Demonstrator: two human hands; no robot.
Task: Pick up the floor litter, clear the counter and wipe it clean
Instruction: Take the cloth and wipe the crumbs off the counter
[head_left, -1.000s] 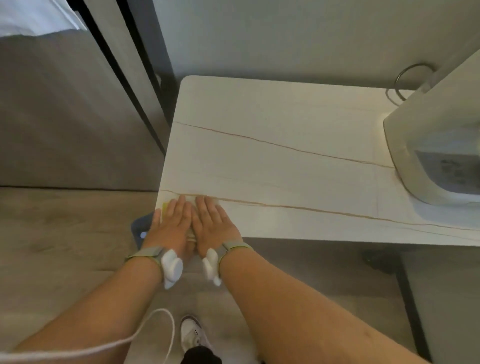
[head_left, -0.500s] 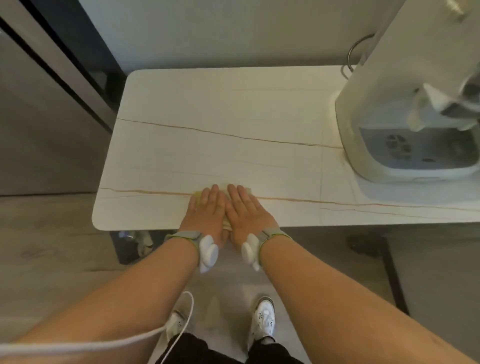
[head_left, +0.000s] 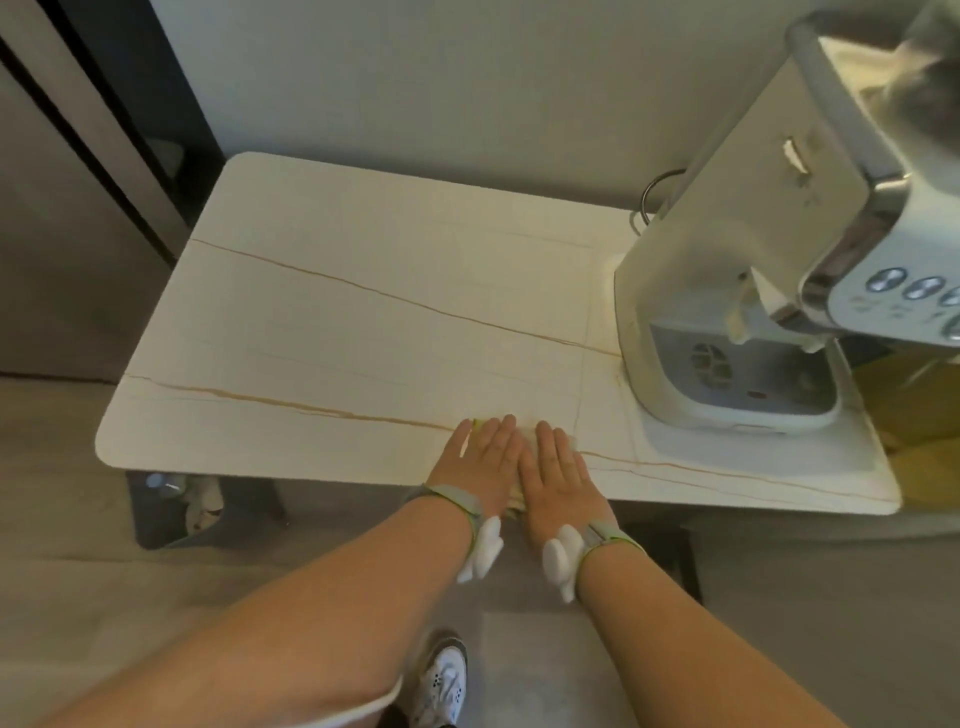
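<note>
- Nearest: one shoe (head_left: 444, 680) on the floor, below both forearms.
- Left hand (head_left: 480, 457) and right hand (head_left: 558, 470), side by side, lie flat with fingers extended on a pale cloth (head_left: 480, 423); neither clenches, both press it down, presumably to spread pressure for wiping.
- The cloth sits at the near edge of the counter (head_left: 363, 322), which appears cleared.
- Under the counter's left end, a dark bin (head_left: 171, 519) holds litter.
- Far right: a white appliance (head_left: 727, 312), standing on the counter.
</note>
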